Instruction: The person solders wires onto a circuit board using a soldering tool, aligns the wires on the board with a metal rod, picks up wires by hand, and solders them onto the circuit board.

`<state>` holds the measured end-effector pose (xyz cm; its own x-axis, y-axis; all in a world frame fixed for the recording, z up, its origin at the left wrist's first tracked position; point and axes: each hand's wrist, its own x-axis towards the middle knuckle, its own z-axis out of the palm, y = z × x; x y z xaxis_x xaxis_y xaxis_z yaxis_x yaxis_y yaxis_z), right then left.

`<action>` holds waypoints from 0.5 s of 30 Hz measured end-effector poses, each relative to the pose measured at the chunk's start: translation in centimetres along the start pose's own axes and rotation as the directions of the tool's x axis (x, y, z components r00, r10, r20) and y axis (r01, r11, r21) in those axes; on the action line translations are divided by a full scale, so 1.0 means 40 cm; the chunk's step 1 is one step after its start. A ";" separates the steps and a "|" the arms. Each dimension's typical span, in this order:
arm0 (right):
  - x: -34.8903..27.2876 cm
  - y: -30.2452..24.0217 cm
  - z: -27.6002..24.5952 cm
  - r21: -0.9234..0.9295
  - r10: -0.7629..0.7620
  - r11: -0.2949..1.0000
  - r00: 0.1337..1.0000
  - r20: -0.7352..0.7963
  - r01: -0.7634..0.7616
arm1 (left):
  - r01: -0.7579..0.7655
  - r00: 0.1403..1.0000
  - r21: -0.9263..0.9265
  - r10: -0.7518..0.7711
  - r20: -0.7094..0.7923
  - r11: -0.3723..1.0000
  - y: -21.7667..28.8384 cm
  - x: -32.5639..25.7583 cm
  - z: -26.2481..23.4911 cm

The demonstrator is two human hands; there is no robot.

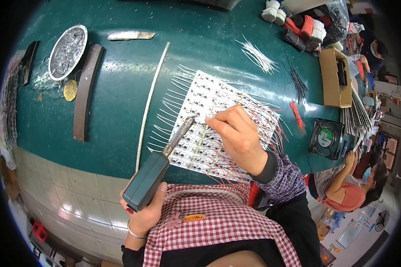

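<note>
A white panel of small circuit boards (209, 100) lies on the green table (120, 58), with white wires sticking out on its left side and red wires on its right. My left hand (143, 214) grips the green handle of a soldering iron (149, 180); its metal tip rests at the panel's near left part. My right hand (237, 135) is pinched on a thin wire, fingertips pressed to the panel just right of the iron's tip. The wire itself is barely visible.
A round metal dish (67, 51), a brass disc (70, 90), a dark curved bar (87, 91) and a long thin rod (151, 95) lie to the left. Loose white wires (256, 55), red wires (297, 115), a fan (327, 138) and a cardboard box (332, 82) sit right. Another person (347, 189) works nearby.
</note>
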<state>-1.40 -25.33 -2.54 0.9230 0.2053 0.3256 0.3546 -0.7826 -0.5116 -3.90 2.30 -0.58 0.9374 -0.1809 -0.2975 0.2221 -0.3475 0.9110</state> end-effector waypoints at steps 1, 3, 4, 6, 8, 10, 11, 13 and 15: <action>-0.002 0.001 0.002 0.001 -0.001 1.000 1.000 0.010 0.001 | 0.012 1.000 0.001 -0.012 0.004 1.000 0.001 -0.001 0.000; -0.005 0.003 0.004 0.003 0.000 1.000 1.000 0.020 0.000 | 0.025 1.000 0.002 -0.025 0.009 1.000 0.001 -0.003 0.000; -0.006 0.003 0.006 0.003 -0.001 1.000 1.000 0.020 0.000 | 0.018 1.000 0.002 -0.018 0.012 1.000 0.000 -0.003 0.000; -0.007 0.003 0.008 -0.003 0.007 1.000 1.000 0.024 -0.007 | 0.011 1.000 0.001 -0.011 0.015 1.000 -0.001 -0.004 0.000; -0.009 0.003 0.007 -0.010 0.010 1.000 1.000 0.023 -0.010 | 0.007 1.000 -0.011 -0.007 0.012 1.000 -0.003 -0.005 0.001; -0.010 0.002 0.007 -0.017 0.014 1.000 1.000 0.022 -0.014 | 0.009 1.000 -0.018 -0.009 0.009 1.000 -0.006 -0.006 0.002; -0.010 0.001 0.008 -0.025 0.019 1.000 1.000 0.021 -0.018 | 0.009 1.000 -0.024 -0.009 0.006 1.000 -0.007 -0.006 0.003; -0.011 0.000 0.008 -0.033 0.023 0.999 1.000 0.020 -0.022 | 0.013 1.000 -0.018 -0.013 0.011 1.000 -0.009 -0.008 0.001; -0.012 0.000 0.008 -0.040 0.022 0.999 1.000 0.020 -0.021 | 0.017 1.000 -0.012 -0.017 0.017 1.000 -0.010 -0.008 0.001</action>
<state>-1.78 -25.24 -2.93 0.9333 0.2003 0.2982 0.3290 -0.8096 -0.4860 -4.31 2.46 -0.85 0.9288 -0.1910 -0.3176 0.2410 -0.3398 0.9091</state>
